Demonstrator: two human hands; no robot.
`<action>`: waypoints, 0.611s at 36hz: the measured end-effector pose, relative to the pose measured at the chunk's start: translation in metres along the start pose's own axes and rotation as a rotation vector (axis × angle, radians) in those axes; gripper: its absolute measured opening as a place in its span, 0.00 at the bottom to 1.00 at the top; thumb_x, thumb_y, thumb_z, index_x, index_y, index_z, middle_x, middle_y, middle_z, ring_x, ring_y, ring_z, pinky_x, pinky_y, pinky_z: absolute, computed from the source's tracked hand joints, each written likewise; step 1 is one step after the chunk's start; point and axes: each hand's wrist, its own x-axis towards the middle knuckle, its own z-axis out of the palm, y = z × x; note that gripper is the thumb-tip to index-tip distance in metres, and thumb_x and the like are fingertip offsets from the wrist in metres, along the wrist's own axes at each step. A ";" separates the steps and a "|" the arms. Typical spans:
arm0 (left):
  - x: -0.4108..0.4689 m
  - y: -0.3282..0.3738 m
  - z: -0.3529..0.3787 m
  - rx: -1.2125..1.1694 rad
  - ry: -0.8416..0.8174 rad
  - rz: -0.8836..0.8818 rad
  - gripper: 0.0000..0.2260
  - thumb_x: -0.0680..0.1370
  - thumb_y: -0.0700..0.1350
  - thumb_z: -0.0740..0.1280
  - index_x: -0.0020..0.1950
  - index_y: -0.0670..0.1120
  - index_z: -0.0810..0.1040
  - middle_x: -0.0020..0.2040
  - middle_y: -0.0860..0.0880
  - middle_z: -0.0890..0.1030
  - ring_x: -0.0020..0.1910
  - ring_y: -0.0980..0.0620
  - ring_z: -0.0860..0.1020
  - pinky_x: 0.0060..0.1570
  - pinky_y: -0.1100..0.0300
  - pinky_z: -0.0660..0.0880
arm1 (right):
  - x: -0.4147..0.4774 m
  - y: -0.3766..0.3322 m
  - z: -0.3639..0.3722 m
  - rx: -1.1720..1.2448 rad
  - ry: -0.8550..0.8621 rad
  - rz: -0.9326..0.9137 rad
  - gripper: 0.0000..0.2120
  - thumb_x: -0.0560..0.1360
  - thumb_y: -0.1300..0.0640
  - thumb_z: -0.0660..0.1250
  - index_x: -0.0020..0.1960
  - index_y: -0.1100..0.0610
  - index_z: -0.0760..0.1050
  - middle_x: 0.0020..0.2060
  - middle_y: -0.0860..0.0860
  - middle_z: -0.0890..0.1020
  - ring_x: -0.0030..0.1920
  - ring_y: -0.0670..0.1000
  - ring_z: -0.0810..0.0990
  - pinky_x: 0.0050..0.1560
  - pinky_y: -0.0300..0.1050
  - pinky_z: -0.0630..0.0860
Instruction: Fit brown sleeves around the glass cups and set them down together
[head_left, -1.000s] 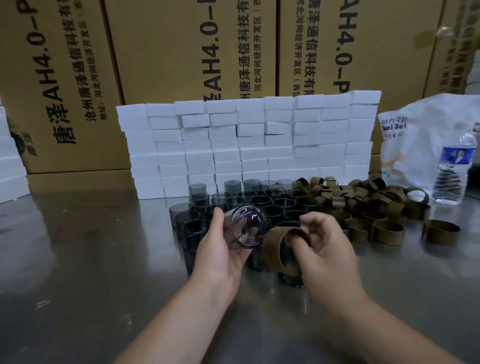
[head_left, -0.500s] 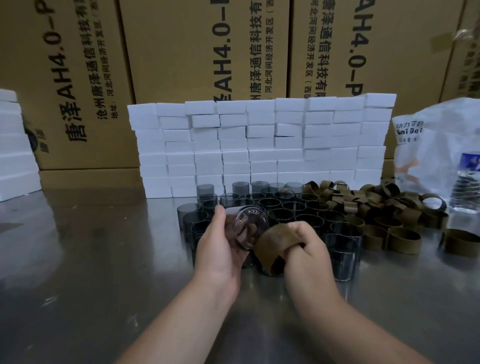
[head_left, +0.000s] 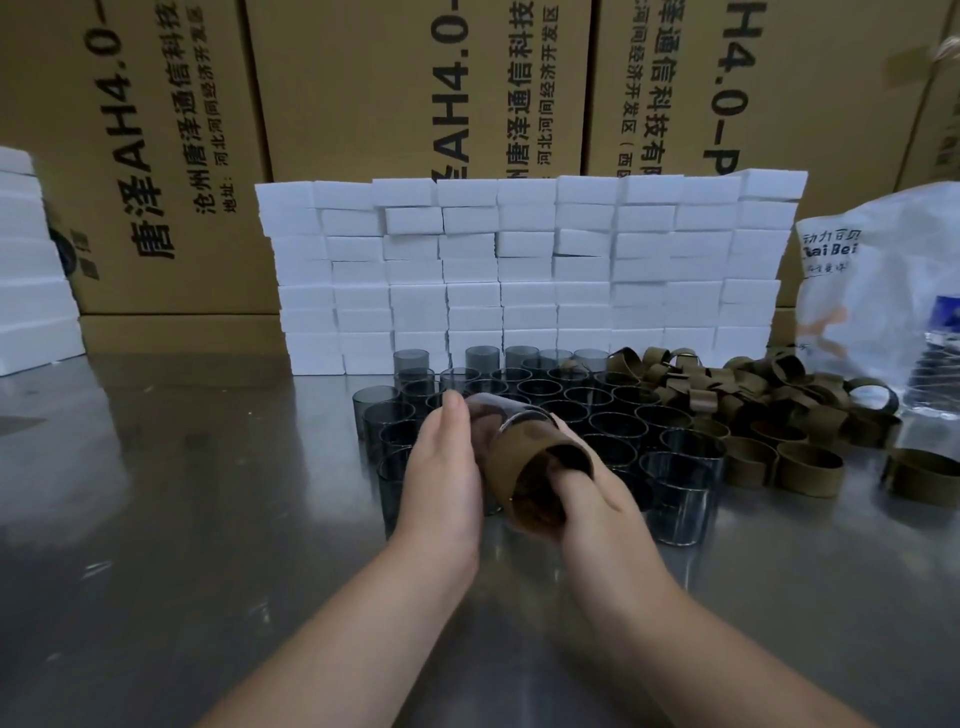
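Before stacked cartons (head_left: 363, 130) and a wall of white blocks (head_left: 519, 270), the steel desk (head_left: 156, 571) carried massed glass cups (head_left: 571, 400) beside a heap of brown sleeves (head_left: 753, 395), both apparently kept within reach. Just above, the left hand (head_left: 441, 478) gripped one tilted cup (head_left: 488, 410) to steady it, while the right hand (head_left: 597, 499) clasped a sleeve (head_left: 530, 467) partly round it.

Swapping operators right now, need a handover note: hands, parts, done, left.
Left hand grips a glass cup, tilted above the table.
Right hand pinches the brown sleeve, which is partway around that cup; one glass end sticks out.
Bare cups stand grouped mid-table; loose sleeves are piled to their right.
Done: sleeve started on this cup. No finished, set-down cup is plainly visible.
Left: seat the sleeve, set the cup down, repeat for the rest.
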 end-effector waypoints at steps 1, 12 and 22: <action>-0.001 -0.001 0.001 0.057 0.039 0.046 0.19 0.81 0.54 0.53 0.42 0.51 0.80 0.41 0.49 0.83 0.44 0.50 0.80 0.47 0.55 0.77 | 0.000 -0.001 0.000 -0.001 0.005 -0.013 0.20 0.76 0.54 0.56 0.67 0.49 0.72 0.60 0.47 0.79 0.63 0.46 0.76 0.66 0.53 0.70; -0.019 -0.004 -0.007 0.538 -0.082 0.495 0.23 0.75 0.64 0.42 0.64 0.61 0.65 0.67 0.55 0.68 0.67 0.60 0.65 0.68 0.59 0.61 | 0.004 -0.001 0.002 0.192 0.176 0.011 0.17 0.79 0.62 0.55 0.49 0.49 0.82 0.48 0.49 0.85 0.54 0.51 0.81 0.60 0.55 0.75; -0.032 -0.007 -0.005 0.901 -0.343 0.551 0.24 0.71 0.65 0.42 0.65 0.65 0.39 0.73 0.61 0.45 0.69 0.74 0.42 0.65 0.78 0.42 | 0.000 -0.006 -0.002 -0.080 0.264 -0.013 0.17 0.79 0.57 0.54 0.63 0.47 0.74 0.55 0.45 0.81 0.59 0.47 0.77 0.64 0.54 0.71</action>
